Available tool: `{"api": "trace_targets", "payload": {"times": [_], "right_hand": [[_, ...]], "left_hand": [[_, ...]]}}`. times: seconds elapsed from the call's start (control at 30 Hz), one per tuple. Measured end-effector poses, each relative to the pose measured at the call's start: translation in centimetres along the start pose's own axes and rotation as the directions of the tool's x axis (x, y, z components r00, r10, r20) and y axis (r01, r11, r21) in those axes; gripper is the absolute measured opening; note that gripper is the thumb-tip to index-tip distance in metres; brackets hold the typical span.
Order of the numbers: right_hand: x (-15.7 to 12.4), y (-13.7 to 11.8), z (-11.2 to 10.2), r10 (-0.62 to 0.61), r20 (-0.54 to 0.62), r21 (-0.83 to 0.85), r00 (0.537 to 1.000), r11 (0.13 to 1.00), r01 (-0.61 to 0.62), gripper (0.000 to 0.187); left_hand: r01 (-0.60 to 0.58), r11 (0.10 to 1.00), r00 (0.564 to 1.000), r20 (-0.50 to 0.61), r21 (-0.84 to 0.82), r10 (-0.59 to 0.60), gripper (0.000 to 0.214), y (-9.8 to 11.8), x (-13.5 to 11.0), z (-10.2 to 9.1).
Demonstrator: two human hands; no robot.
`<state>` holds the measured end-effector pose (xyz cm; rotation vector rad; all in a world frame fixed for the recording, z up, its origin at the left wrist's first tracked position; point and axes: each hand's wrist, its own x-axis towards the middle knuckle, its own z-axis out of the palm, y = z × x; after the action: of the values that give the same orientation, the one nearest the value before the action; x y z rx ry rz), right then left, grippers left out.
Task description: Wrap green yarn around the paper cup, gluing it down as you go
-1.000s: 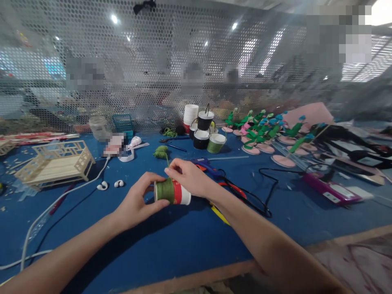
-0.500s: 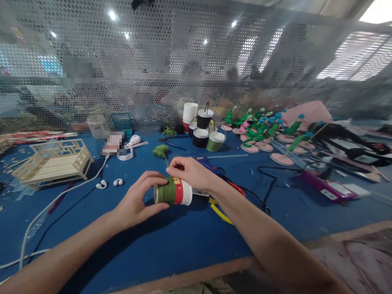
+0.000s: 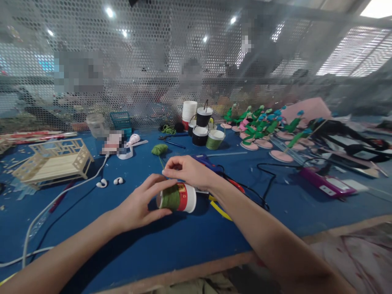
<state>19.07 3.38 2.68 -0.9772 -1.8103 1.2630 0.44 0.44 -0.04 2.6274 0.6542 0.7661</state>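
My left hand (image 3: 142, 200) grips a paper cup (image 3: 190, 199) lying on its side, its white rim facing right. Green yarn (image 3: 170, 198) is wrapped round the cup's base half; a red printed band shows beside it. Above the cup, my right hand (image 3: 186, 171) is closed with thumb and fingertips pinched on the strand of green yarn. That strand runs back to a small green yarn ball (image 3: 159, 149) on the blue table (image 3: 171, 249). Part of the cup's base is hidden behind my left fingers.
Behind stand small yarn-wrapped buckets (image 3: 215, 140) and stacked paper cups (image 3: 190, 110). Green craft flowers (image 3: 259, 130) on pink discs are at right, near a purple power strip (image 3: 326, 182). A wooden model bed (image 3: 55, 159) and earbuds (image 3: 102, 183) lie left. Yellow-handled pliers (image 3: 221, 210) lie under my right forearm.
The cup has shifted slightly right and down and tilted a little. My right hand has moved slightly left across the top of the cup with the yarn strand.
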Motion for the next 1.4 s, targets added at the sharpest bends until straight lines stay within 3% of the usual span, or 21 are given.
{"api": "trace_targets", "payload": {"times": [0.1, 0.2, 0.33, 0.47, 0.53, 0.63, 0.73, 0.83, 0.9, 1.07, 1.17, 1.23, 1.3, 1.4], "right_hand": [[0.3, 0.6, 0.3, -0.002, 0.028, 0.015, 1.000, 1.000, 0.001, 0.015], [0.7, 1.1, 0.2, -0.005, -0.009, -0.076, 1.000, 0.997, 0.004, 0.016], [0.9, 0.4, -1.5, 0.001, -0.181, -0.260, 0.984, 0.964, -0.049, 0.017], [0.8, -1.2, -5.4, -0.033, -0.424, -0.294, 0.905, 0.950, -0.103, 0.018], [0.5, -1.3, -7.3, -0.037, -0.509, -0.434, 0.860, 0.874, -0.219, 0.015], [-0.1, 0.0, -8.8, 0.080, -0.491, -0.648, 0.867, 0.632, -0.425, 0.006], [-0.3, 2.5, -8.6, 0.209, -0.462, -0.670, 0.862, 0.554, -0.494, 0.016], [-0.2, 4.7, -7.7, 0.257, -0.479, -0.659, 0.840, 0.527, -0.537, 0.011], [-0.2, 5.4, -7.4, 0.257, -0.496, -0.635, 0.829, 0.543, -0.549, 0.008], [-1.0, 4.7, -7.3, 0.229, -0.522, -0.531, 0.822, 0.666, -0.524, 0.035], [-1.9, 3.1, -6.8, 0.203, -0.455, -0.410, 0.867, 0.816, -0.407, 0.030], [-2.6, 2.1, -6.2, 0.189, -0.385, -0.217, 0.903, 0.933, -0.288, 0.022], [-3.2, 1.4, -5.5, 0.160, -0.338, -0.116, 0.927, 0.971, -0.209, 0.021], [-4.0, 0.5, -4.5, 0.121, -0.296, -0.153, 0.947, 0.973, -0.172, 0.022]], "left_hand": [[-0.002, 1.000, 1.000, 0.023, 0.006, 0.002, 0.048, 0.0, 0.0, 0.1], [0.013, 1.000, 1.000, 0.010, 0.012, -0.013, 0.045, 0.0, 0.0, 0.1], [0.053, 0.998, 0.999, -0.013, 0.034, -0.053, 0.042, -0.1, 0.2, -0.2], [0.101, 0.994, 0.992, -0.077, 0.041, -0.098, 0.039, -0.4, 0.3, -0.7], [0.124, 0.992, 0.987, -0.104, 0.028, -0.120, 0.039, -0.6, 0.3, -0.8], [0.142, 0.990, 0.981, -0.133, 0.000, -0.141, 0.038, -0.9, 0.3, -0.8], [0.141, 0.990, 0.979, -0.149, -0.009, -0.140, 0.038, -1.1, 0.3, -0.7], [0.132, 0.991, 0.980, -0.152, 0.011, -0.129, 0.038, -1.3, 0.2, -0.7], [0.122, 0.992, 0.981, -0.153, 0.025, -0.117, 0.037, -1.3, 0.1, -0.7], [0.101, 0.994, 0.980, -0.174, 0.031, -0.094, 0.036, -1.2, 0.2, -0.7], [0.090, 0.995, 0.981, -0.174, 0.033, -0.083, 0.036, -1.3, 0.2, -0.7], [0.096, 0.995, 0.981, -0.173, 0.040, -0.088, 0.036, -1.3, 0.2, -0.7], [0.118, 0.992, 0.979, -0.175, 0.052, -0.108, 0.036, -1.5, 0.2, -0.8], [0.153, 0.986, 0.973, -0.183, 0.071, -0.138, 0.038, -1.8, 0.1, -0.8]]}}
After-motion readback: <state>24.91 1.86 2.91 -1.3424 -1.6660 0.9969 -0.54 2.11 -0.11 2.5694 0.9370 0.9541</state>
